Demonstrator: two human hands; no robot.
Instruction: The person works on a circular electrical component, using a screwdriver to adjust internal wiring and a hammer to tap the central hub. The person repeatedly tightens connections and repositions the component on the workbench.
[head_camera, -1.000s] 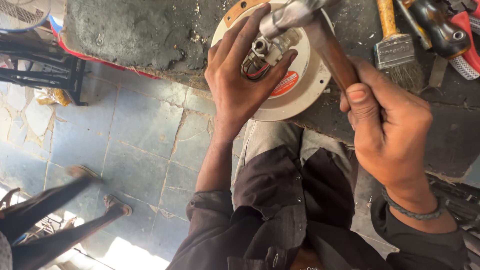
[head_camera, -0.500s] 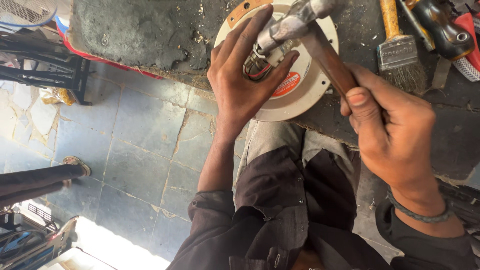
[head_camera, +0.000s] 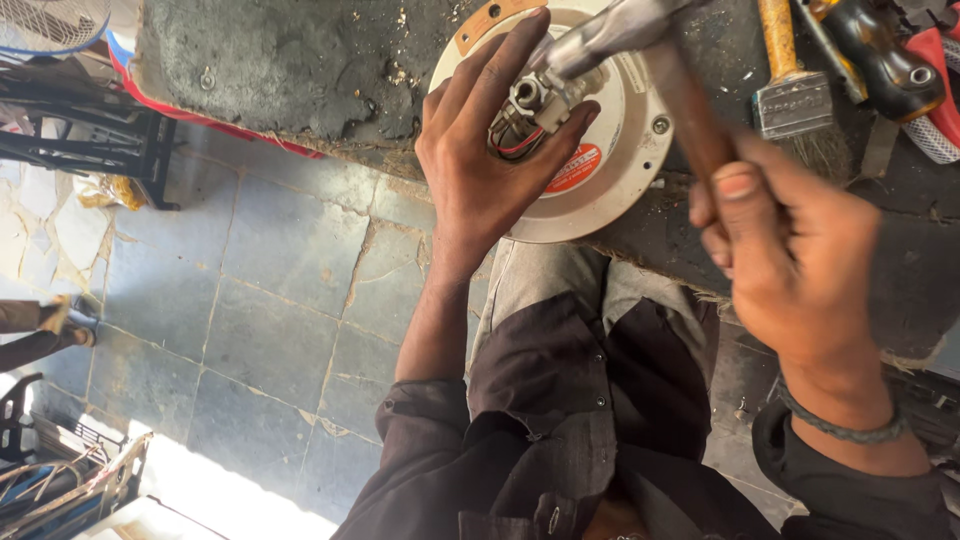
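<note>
Head view, looking down over dark, grimy workbench edge (head_camera: 300, 80).

Left hand (head_camera: 480, 170): fingers spread and curled around small metal fitting with red and black wires (head_camera: 530, 110), clamped on it from both sides, thumb on near side, index finger stretched along far side. Fitting stands at centre of round cream-white disc-shaped housing with orange sticker (head_camera: 610, 160); housing lies flat on bench, near rim overhanging edge, directly under palm and fingertips.

Right hand (head_camera: 790, 260): fingers wrapped tight around brown wooden handle of steel-headed hammer (head_camera: 640, 40), thumb pressed on top of handle. Hammer head tilted, just above and touching or nearly touching top of fitting, right beside left fingertips; exact contact not resolvable. Hand slightly blurred. Dark braided band (head_camera: 845, 425) on right wrist.

Beyond right-hand knuckles, on bench: flat paintbrush with yellow wooden handle and metal ferrule (head_camera: 790, 95), bristles toward hand; further out, black-and-orange tool grip (head_camera: 880, 60) and red object with white mesh (head_camera: 935, 95), partly cut by frame.

Below wrists: dark brown shirt sleeves (head_camera: 560, 420) and grey trousers (head_camera: 560, 280), seated posture. Grey stone-tile floor (head_camera: 250, 280) well below left-hand fingers. Black metal frame (head_camera: 90, 140) at far left.
</note>
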